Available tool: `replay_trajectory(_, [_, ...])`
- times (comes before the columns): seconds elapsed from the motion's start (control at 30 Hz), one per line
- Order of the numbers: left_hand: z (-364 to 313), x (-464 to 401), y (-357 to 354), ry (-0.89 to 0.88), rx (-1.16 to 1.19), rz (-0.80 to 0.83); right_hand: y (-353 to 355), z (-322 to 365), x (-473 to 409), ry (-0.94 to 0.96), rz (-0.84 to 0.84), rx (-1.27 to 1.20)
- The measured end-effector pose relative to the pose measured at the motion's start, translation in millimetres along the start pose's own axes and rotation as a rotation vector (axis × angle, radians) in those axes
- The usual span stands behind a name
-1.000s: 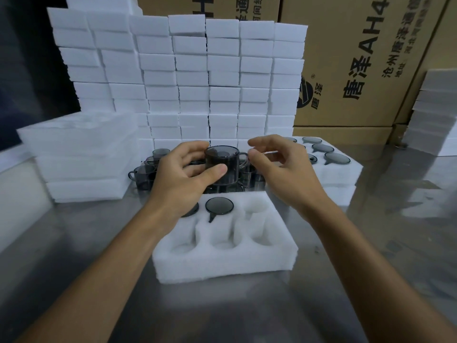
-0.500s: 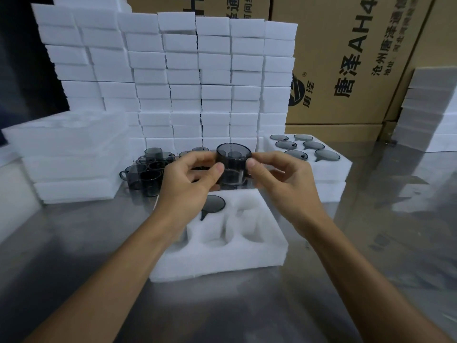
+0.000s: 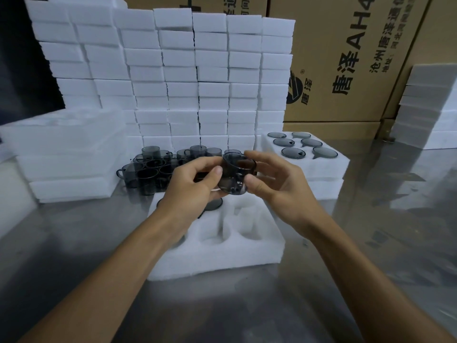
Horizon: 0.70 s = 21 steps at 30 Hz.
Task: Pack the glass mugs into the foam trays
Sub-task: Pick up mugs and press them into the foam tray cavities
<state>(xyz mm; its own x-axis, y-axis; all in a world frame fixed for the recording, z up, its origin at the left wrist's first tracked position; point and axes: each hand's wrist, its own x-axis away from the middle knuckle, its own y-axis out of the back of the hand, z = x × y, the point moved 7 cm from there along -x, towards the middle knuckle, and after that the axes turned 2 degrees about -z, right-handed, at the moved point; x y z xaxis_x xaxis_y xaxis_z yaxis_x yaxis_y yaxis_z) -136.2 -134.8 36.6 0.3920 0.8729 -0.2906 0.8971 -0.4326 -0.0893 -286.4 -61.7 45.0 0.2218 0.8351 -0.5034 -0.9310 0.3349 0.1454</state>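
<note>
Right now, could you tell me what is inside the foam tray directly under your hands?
The foam tray shows empty pockets along its near row and at the right. One dark mug sits in a far pocket, partly covered by the left hand. That hand and forearm hide the left pockets.

Above the near foam tray (image 3: 217, 253), the left hand (image 3: 190, 184) and right hand (image 3: 277, 184) together hold a tilted smoky glass mug (image 3: 236, 174). Loose mugs (image 3: 148, 169) cluster at ten o'clock of it; a filled tray (image 3: 321, 167) sits at two o'clock on the table (image 3: 371, 243).
</note>
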Motion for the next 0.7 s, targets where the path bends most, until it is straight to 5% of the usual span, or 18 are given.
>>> replay_trajectory(0.7, [26,5,-11,-0.124,-0.745,0.166,16,-32,0,-0.096,-0.011,0.309])
